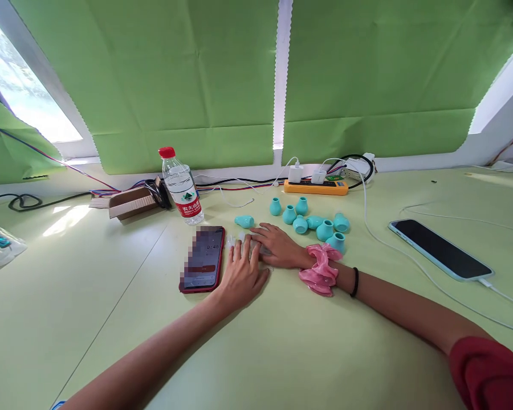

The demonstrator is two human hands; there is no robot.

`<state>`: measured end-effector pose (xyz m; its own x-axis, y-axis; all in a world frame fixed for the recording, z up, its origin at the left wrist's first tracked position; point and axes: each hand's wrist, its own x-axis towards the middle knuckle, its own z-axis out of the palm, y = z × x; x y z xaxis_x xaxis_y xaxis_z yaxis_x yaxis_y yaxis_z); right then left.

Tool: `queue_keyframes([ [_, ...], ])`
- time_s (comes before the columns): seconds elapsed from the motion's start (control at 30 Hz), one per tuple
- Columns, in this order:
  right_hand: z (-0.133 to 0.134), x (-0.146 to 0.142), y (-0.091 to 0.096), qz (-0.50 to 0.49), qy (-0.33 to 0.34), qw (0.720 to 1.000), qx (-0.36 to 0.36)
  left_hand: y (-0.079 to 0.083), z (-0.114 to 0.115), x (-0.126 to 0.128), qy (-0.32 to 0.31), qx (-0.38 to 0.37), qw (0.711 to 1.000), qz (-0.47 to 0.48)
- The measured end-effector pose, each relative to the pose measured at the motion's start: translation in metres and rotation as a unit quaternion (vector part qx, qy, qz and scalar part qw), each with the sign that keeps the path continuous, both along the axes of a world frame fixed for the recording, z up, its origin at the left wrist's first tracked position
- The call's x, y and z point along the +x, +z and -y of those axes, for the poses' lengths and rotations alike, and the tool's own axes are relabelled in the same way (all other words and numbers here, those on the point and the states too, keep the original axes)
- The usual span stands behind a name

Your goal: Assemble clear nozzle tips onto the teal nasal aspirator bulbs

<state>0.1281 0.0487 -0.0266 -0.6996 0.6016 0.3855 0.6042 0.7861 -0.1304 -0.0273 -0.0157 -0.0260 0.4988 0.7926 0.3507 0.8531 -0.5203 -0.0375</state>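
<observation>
My left hand lies flat on the pale green table, fingers stretched out, beside a red-cased phone with its screen lit. My right hand rests palm down next to it, fingers extended toward the left hand; small clear pieces lie at the fingertips of both hands. A pink scrunchie and a black band sit on my right wrist. Several small teal vase-shaped pieces stand or lie just beyond my right hand; one teal piece lies on its side apart.
A water bottle with a red cap stands behind the phone. A cardboard box, cables, an orange power strip with chargers, and a second phone on a white cable lie around. Green blinds hang behind.
</observation>
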Motion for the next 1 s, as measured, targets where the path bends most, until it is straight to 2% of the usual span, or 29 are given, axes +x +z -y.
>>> queue_keyframes([
  [0.1,-0.002,0.0,0.0,0.021,-0.002,1.0,0.006,-0.002,-0.001,-0.001,-0.016,-0.023,1.0,-0.014],
  [0.23,0.006,0.013,-0.001,0.032,-0.011,0.999,0.007,-0.003,-0.004,-0.002,-0.039,-0.022,0.999,-0.02],
  [0.43,0.024,0.043,-0.003,0.058,-0.034,0.998,0.007,-0.002,-0.011,0.007,-0.01,-0.018,1.0,-0.023],
  [0.63,0.032,0.053,-0.008,0.023,-0.03,0.999,-0.007,0.001,-0.007,0.016,-0.132,0.021,0.991,-0.006],
  [0.77,0.031,0.052,-0.008,-0.038,-0.064,0.997,0.005,0.001,-0.001,0.014,-0.192,0.067,0.978,0.05],
  [0.87,0.032,0.053,-0.008,-0.049,-0.063,0.997,0.008,-0.001,-0.001,0.013,-0.175,0.091,0.979,0.058],
  [1.0,0.037,0.053,-0.004,-0.024,-0.04,0.999,0.019,-0.005,-0.008,0.013,-0.104,0.062,0.991,0.061],
])
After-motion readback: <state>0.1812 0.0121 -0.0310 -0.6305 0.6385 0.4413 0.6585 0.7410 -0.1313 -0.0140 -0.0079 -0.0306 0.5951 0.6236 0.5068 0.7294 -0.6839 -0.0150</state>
